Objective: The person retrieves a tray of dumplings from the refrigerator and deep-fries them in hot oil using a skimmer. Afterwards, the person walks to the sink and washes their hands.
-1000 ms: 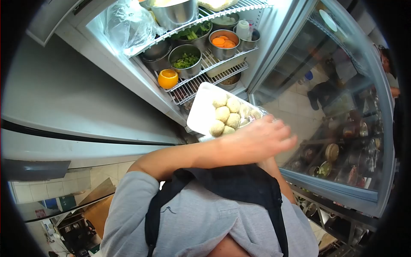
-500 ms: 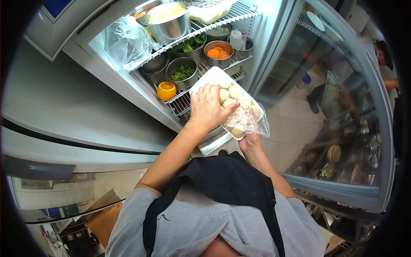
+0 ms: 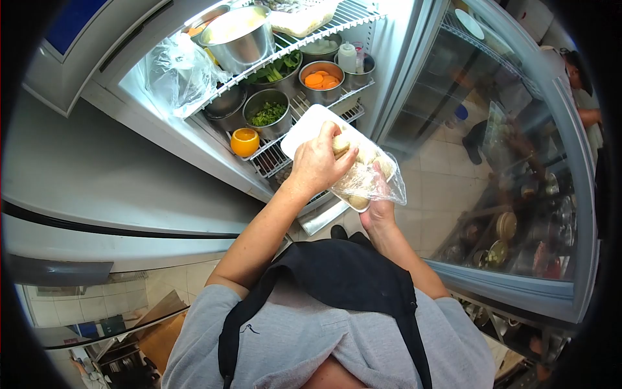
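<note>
A white foam tray (image 3: 304, 129) of pale, rough-coated balls (image 3: 366, 155) tilts in front of me before the open fridge. My right hand (image 3: 380, 211) grips its near right end from below, thumb over the edge. Clear plastic wrap (image 3: 363, 185) is peeled back and bunched over that end, covering some balls. Over the tray, my left hand (image 3: 317, 161) has its fingers and thumb closed around a pale ball (image 3: 340, 144). Whether it holds more than one is hidden by the fingers. The tray's far left part shows bare white foam.
Fridge racks hold metal pots of chopped greens (image 3: 267, 113), sliced carrots (image 3: 322, 81) and a large pot (image 3: 240, 39). A cut orange (image 3: 245, 142) sits at the shelf edge. The glass door (image 3: 479, 162) stands open at right; a person (image 3: 573, 78) is beyond it.
My left fingers, earlier spread over the balls, have drawn together around a ball and lifted slightly. The view has shifted a little; my right hand keeps its grip on the tray.
</note>
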The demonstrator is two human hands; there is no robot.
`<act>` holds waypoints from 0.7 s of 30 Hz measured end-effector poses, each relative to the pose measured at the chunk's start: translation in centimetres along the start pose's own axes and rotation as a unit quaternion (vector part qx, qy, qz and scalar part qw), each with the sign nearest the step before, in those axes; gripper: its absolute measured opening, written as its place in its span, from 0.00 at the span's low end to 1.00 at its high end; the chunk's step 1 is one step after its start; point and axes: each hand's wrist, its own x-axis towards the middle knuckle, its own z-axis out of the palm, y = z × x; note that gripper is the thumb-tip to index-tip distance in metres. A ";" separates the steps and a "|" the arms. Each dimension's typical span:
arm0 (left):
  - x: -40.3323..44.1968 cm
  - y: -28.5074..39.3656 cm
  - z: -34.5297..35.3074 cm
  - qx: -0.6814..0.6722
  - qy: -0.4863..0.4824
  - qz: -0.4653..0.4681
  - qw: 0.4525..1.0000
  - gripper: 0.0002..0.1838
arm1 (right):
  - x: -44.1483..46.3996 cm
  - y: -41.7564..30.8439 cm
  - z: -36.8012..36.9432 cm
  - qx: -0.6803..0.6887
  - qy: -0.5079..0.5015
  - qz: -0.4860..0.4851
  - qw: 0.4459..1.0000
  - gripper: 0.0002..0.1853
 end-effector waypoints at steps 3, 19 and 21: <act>0.2 0.3 -0.5 -0.014 -0.047 -0.016 0.999 0.22 | 0.0 -0.3 -0.2 -0.004 0.001 0.002 1.000 0.21; -3.9 -3.4 -6.4 -0.063 -0.122 -0.087 0.987 0.16 | 0.2 -2.4 -5.4 -0.018 0.017 0.005 1.000 0.23; -6.0 -6.7 -4.1 -0.006 -0.145 -0.147 0.978 0.17 | 0.0 -3.3 -7.2 -0.028 0.048 -0.002 0.998 0.23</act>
